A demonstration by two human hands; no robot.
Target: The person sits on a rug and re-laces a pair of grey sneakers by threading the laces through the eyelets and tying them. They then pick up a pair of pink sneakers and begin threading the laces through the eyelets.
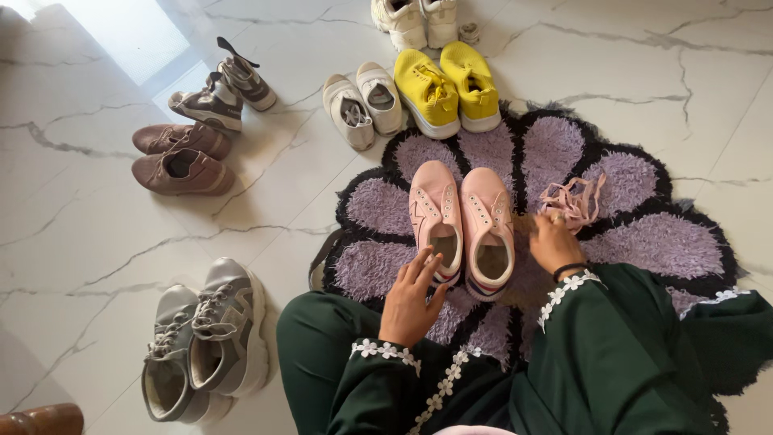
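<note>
A pair of pink sneakers (461, 225) without laces stands side by side on a purple flower-shaped rug (644, 242). My left hand (411, 302) rests open at the heel of the left pink sneaker, its fingertips touching the rim. To the right of the pair, my right hand (554, 240) grips a bundle of pink laces (573, 200) that lies on the rug. Both arms wear dark green sleeves with white flower trim.
On the marble floor around the rug stand yellow sneakers (448, 87), white slip-ons (364, 103), white sneakers (415, 20), brown shoes (182, 157), dark high-tops (225, 89) and grey sneakers (201, 342). A brown shoe tip (40, 420) shows at bottom left.
</note>
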